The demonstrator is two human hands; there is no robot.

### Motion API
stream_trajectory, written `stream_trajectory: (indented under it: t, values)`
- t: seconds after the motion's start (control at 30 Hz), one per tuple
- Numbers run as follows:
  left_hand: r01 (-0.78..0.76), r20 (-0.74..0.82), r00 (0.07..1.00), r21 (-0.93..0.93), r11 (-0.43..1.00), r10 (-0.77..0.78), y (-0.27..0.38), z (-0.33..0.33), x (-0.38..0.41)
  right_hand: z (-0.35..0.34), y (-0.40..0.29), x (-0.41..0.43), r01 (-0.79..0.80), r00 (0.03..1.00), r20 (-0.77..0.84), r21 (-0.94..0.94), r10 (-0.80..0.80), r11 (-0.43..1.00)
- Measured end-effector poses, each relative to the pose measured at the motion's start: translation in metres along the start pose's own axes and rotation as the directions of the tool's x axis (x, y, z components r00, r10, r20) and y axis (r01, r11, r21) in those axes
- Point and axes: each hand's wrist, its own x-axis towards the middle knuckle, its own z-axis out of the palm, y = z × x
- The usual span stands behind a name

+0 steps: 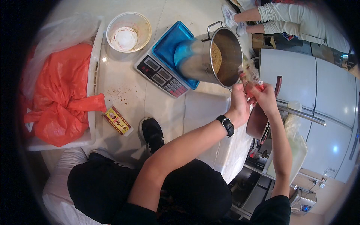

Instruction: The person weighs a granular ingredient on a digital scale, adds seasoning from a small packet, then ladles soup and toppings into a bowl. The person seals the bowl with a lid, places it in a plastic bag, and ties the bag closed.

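Note:
My left hand (240,105), with a black-strapped watch on the wrist, holds a clear plastic packet with red print (250,77) from one side. My right hand (264,97) grips the packet's lower end, close against the left. The packet is blurred, and whether it is torn cannot be told. Just beyond my hands is the rim of a tall stainless steel pot (194,60), with brown granular material (216,58) inside. The pot stands on the blue tray of a digital scale (160,74).
An empty-looking plastic tub (128,32), a yellow printed box (118,121) and scattered brown crumbs lie on the tiled floor. Red plastic bags (63,98) fill a white crate at left. A white block-like container (208,112) is near my knees. Another person (295,22) stands at upper right.

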Motion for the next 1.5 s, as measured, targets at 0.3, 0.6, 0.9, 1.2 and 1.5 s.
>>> stream_trajectory:
  t: [0.3,0.6,0.9,1.2,1.5]
  values:
    - [0.022,0.051,0.998,0.039,0.999,-0.024,0.005,-0.006,0.002,-0.003,0.007,0.004,0.009,1.000,0.020,0.012,-0.009,1.000]
    - [0.047,0.101,0.993,0.060,0.997,-0.053,0.010,-0.010,0.004,0.000,0.006,0.005,0.006,0.996,0.090,-0.061,-0.001,0.998]
    - [0.040,-0.009,0.999,0.134,0.990,-0.039,0.009,-0.009,0.004,0.003,0.003,0.005,0.010,1.000,0.017,-0.023,-0.009,1.000]
    - [-0.047,-0.032,0.998,0.156,0.987,0.053,0.018,-0.013,0.012,-0.002,0.001,0.001,-0.079,0.992,0.109,0.152,0.063,0.985]
    - [-0.050,-0.014,0.999,0.039,0.998,0.050,0.028,-0.006,0.015,-0.006,0.004,-0.005,-0.171,0.967,0.220,0.183,0.129,0.968]
